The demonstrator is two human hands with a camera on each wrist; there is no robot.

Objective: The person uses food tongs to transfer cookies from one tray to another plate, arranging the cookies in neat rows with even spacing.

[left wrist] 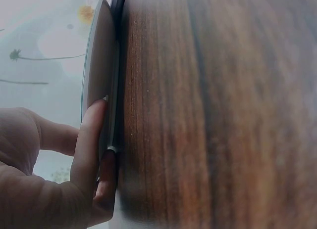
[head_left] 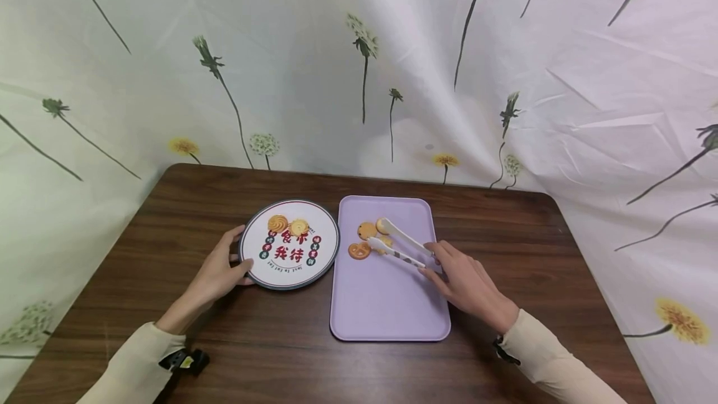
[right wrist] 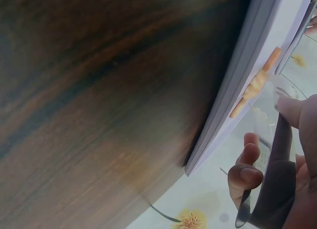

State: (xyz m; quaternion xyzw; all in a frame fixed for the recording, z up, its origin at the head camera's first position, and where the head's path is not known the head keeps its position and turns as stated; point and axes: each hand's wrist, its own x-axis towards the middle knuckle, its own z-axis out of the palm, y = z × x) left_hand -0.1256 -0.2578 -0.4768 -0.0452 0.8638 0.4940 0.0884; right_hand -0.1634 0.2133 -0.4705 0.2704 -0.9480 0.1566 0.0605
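Observation:
My left hand (head_left: 215, 276) holds the left edge of a round white plate (head_left: 328, 264) with a dark rim and red lettering, thumb over the rim. In the left wrist view, other fingers reach beneath the plate. Two swirled butter cookies (head_left: 288, 226) sit on it near the far side. My right hand (head_left: 468, 282) grips white-tipped food tongs (head_left: 407, 239) between thumb and fingers, arms spread. The tong tips reach the biscuits on a lilac tray (head_left: 387, 317): a pretzel-shaped biscuit (head_left: 359, 250), a round dotted biscuit (head_left: 367, 230) and pale ones partly hidden by the tongs.
Plate and tray stand side by side on a dark wooden table (head_left: 269, 354), the plate's right edge close to the tray's left rim. Behind the table hangs a pale cloth (head_left: 314, 80) printed with dandelions. Black bands (head_left: 185, 360) circle both wrists.

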